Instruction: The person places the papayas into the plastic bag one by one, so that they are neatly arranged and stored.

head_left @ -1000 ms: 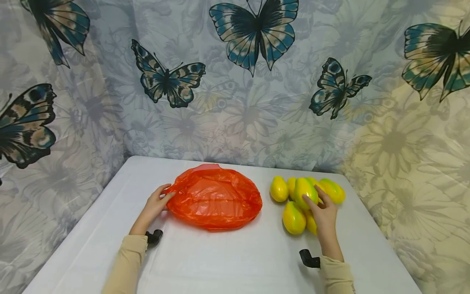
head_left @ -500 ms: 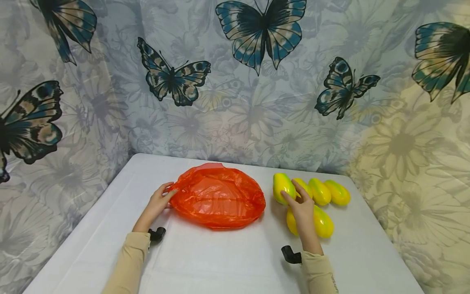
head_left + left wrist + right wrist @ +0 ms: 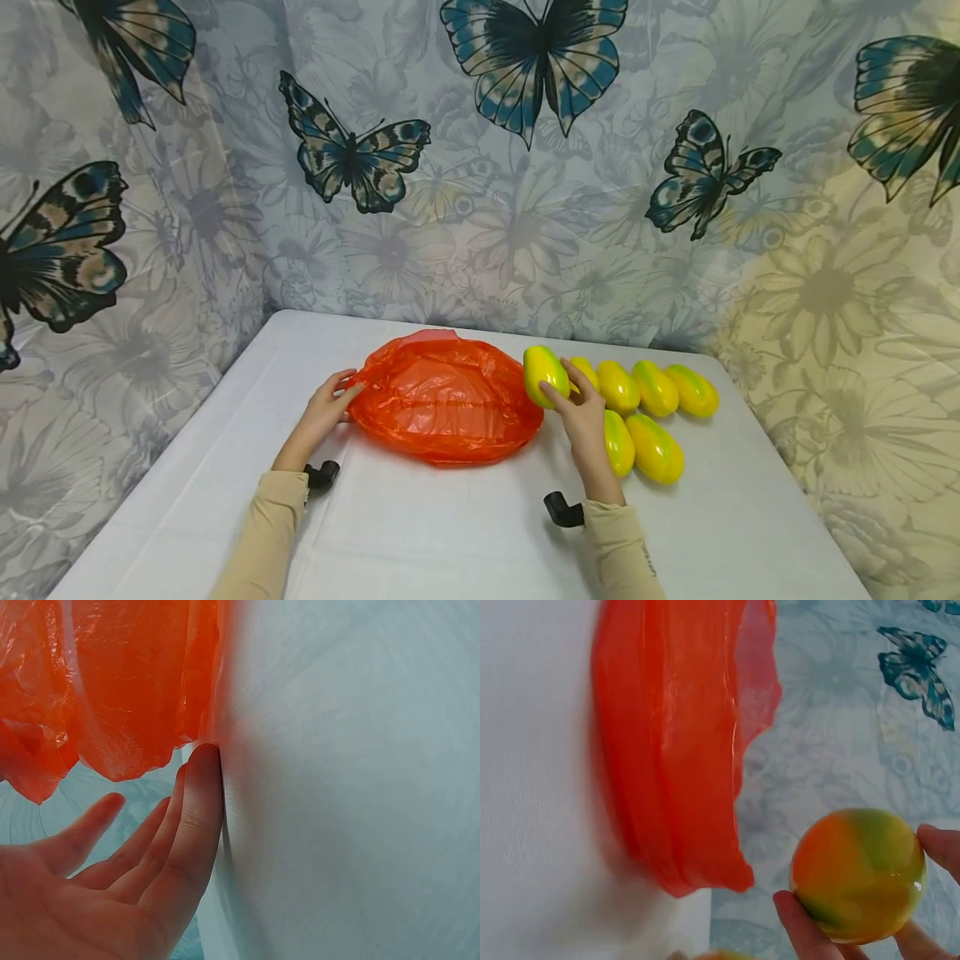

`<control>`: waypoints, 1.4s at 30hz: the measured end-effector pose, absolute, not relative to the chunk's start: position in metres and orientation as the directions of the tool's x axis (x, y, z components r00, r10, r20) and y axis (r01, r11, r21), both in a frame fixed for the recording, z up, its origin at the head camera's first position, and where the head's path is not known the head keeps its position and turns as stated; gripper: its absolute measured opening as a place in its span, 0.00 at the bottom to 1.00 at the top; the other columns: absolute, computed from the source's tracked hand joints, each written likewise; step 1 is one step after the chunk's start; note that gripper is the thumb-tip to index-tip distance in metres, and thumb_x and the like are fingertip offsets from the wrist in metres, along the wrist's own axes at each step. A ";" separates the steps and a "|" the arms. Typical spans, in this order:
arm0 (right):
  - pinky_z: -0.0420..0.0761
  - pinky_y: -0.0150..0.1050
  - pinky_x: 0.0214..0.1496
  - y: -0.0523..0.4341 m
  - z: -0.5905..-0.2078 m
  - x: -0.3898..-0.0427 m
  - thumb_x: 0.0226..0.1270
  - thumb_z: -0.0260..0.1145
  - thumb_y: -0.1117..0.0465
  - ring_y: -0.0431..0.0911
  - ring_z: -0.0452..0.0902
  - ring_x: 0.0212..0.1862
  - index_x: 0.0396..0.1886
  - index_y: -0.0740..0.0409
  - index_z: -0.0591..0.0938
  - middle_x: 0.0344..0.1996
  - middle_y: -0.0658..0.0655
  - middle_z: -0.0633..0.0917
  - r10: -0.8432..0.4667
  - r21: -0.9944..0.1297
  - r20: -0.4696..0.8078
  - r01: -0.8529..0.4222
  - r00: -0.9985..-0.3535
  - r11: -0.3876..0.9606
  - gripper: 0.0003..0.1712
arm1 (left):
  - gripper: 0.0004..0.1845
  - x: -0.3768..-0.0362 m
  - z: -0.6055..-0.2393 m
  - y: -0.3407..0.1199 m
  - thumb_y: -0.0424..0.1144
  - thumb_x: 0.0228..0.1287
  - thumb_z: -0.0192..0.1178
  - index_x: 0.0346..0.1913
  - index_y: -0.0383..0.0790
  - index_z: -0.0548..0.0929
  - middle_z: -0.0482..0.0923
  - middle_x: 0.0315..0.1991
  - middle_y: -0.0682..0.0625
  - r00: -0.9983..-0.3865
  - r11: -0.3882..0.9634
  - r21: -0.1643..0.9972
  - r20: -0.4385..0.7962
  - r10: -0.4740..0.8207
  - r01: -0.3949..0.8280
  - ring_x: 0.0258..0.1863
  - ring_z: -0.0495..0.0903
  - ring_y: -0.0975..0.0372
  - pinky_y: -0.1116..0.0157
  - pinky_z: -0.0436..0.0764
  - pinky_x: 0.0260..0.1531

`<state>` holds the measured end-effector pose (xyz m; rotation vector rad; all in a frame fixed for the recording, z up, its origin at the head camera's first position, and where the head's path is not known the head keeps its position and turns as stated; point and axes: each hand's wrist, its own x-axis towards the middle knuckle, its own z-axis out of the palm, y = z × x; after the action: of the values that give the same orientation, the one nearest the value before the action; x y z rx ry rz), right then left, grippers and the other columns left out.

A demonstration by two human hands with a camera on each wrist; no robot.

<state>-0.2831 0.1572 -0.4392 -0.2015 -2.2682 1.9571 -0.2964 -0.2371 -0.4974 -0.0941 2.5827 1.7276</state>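
Head view showed a thin, translucent red-orange plastic bag (image 3: 446, 400) spread in an oval at the lower centre of the frame, resting on a flat white surface (image 3: 450, 533). Near the bag's right edge, the right hand (image 3: 587, 417) grasped a glossy yellow-green, mango-shaped fruit (image 3: 546, 377) between thumb and fingers; the right wrist view showed a gap between fruit and bag. The left hand (image 3: 322, 414) was at the bag's left edge, its fingers extended and not clenched.

Hazard 1, bag shift: a push from the fruit could probably have slid the bag or folded its edge. Cause: limp film, no firm left-hand grip.

Hazard 2, dropped fruit: a knock could have turned it out of the fingers. Cause: smooth, rounded skin held at the fingertips.

Hazard 3, rolling: a dropped fruit could have scattered the other yellow-green fruits (image 3: 655, 448), grouped at the lower right of the frame.
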 end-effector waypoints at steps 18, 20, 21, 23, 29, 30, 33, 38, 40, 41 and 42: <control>0.73 0.48 0.66 0.117 -0.443 -0.288 0.63 0.70 0.56 0.53 0.69 0.64 0.69 0.47 0.71 0.70 0.53 0.69 0.133 -0.994 0.013 0.002 -0.991 0.110 0.34 | 0.34 -0.295 -0.498 -0.237 0.53 0.74 0.51 0.74 0.37 0.59 0.63 0.69 0.32 -0.998 0.376 0.924 -0.061 -0.029 -0.067 0.57 0.76 0.44 0.66 0.85 0.39; 0.73 0.49 0.67 0.113 -0.446 -0.289 0.62 0.71 0.56 0.54 0.70 0.63 0.69 0.48 0.72 0.70 0.54 0.70 0.128 -0.994 0.019 -0.006 -0.992 0.107 0.35 | 0.34 -0.296 -0.499 -0.237 0.53 0.74 0.51 0.73 0.38 0.59 0.63 0.69 0.32 -0.998 0.380 0.923 -0.061 -0.033 -0.069 0.57 0.76 0.45 0.66 0.85 0.39; 0.73 0.49 0.67 0.111 -0.447 -0.290 0.62 0.71 0.56 0.54 0.71 0.63 0.69 0.49 0.72 0.69 0.54 0.71 0.127 -0.994 0.025 -0.011 -0.992 0.106 0.35 | 0.34 -0.296 -0.500 -0.237 0.53 0.73 0.51 0.73 0.38 0.59 0.63 0.69 0.32 -0.998 0.382 0.922 -0.061 -0.031 -0.068 0.57 0.76 0.45 0.66 0.85 0.39; 0.73 0.48 0.66 0.107 -0.449 -0.291 0.61 0.72 0.57 0.54 0.72 0.62 0.68 0.50 0.73 0.68 0.56 0.73 0.128 -0.994 0.036 -0.023 -0.991 0.105 0.35 | 0.34 -0.297 -0.500 -0.238 0.54 0.73 0.51 0.74 0.38 0.59 0.63 0.69 0.33 -0.998 0.384 0.921 -0.062 -0.032 -0.069 0.57 0.76 0.45 0.66 0.85 0.39; 0.75 0.39 0.58 0.094 -0.452 -0.293 0.60 0.72 0.56 0.52 0.72 0.57 0.67 0.48 0.74 0.63 0.57 0.77 0.136 -0.991 0.048 -0.030 -0.990 0.130 0.34 | 0.34 -0.297 -0.500 -0.238 0.54 0.73 0.51 0.73 0.38 0.59 0.63 0.69 0.33 -0.997 0.385 0.920 -0.064 -0.030 -0.071 0.56 0.77 0.45 0.65 0.85 0.40; 0.75 0.38 0.57 0.092 -0.451 -0.293 0.60 0.72 0.56 0.52 0.72 0.57 0.67 0.48 0.75 0.63 0.57 0.77 0.136 -0.991 0.047 -0.028 -0.990 0.134 0.33 | 0.34 -0.297 -0.500 -0.238 0.54 0.73 0.51 0.73 0.38 0.59 0.63 0.69 0.33 -0.997 0.384 0.920 -0.066 -0.031 -0.073 0.56 0.77 0.46 0.64 0.85 0.40; 0.75 0.37 0.55 0.086 -0.451 -0.292 0.60 0.72 0.56 0.52 0.71 0.57 0.67 0.48 0.75 0.65 0.55 0.76 0.134 -0.990 0.041 -0.022 -0.990 0.137 0.33 | 0.34 -0.297 -0.500 -0.238 0.53 0.73 0.51 0.73 0.38 0.59 0.64 0.69 0.32 -0.998 0.382 0.921 -0.064 -0.028 -0.070 0.56 0.77 0.46 0.64 0.85 0.40; 0.77 0.35 0.52 0.077 -0.450 -0.291 0.59 0.73 0.55 0.54 0.73 0.57 0.66 0.48 0.75 0.64 0.56 0.76 0.107 -0.993 0.055 -0.043 -0.993 0.113 0.34 | 0.35 -0.298 -0.500 -0.237 0.54 0.73 0.51 0.73 0.37 0.59 0.63 0.69 0.32 -0.998 0.374 0.925 -0.060 -0.027 -0.066 0.56 0.77 0.45 0.64 0.85 0.40; 0.77 0.34 0.51 0.073 -0.450 -0.289 0.59 0.73 0.56 0.53 0.74 0.56 0.66 0.49 0.76 0.63 0.56 0.77 0.098 -0.994 0.056 -0.047 -0.994 0.100 0.34 | 0.35 -0.298 -0.499 -0.237 0.54 0.73 0.51 0.73 0.37 0.59 0.63 0.69 0.32 -0.998 0.375 0.924 -0.062 -0.030 -0.068 0.56 0.77 0.45 0.65 0.85 0.40; 0.78 0.33 0.51 0.071 -0.451 -0.289 0.59 0.73 0.56 0.53 0.74 0.56 0.66 0.49 0.76 0.62 0.56 0.78 0.096 -0.994 0.054 -0.045 -0.994 0.097 0.34 | 0.35 -0.298 -0.499 -0.238 0.54 0.73 0.51 0.73 0.37 0.59 0.63 0.69 0.33 -0.998 0.377 0.924 -0.063 -0.030 -0.070 0.57 0.77 0.45 0.65 0.85 0.40; 0.78 0.33 0.50 0.069 -0.451 -0.288 0.59 0.73 0.56 0.53 0.74 0.56 0.66 0.49 0.76 0.61 0.57 0.78 0.094 -0.994 0.057 -0.047 -0.994 0.101 0.34 | 0.34 -0.297 -0.499 -0.237 0.54 0.73 0.51 0.73 0.38 0.59 0.63 0.69 0.33 -0.997 0.375 0.924 -0.067 -0.034 -0.075 0.57 0.77 0.45 0.65 0.85 0.40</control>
<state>-0.2882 0.0694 -0.4509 -0.0478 -2.2502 2.0376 -0.2974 -0.2373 -0.4991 -0.1014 2.5744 1.7326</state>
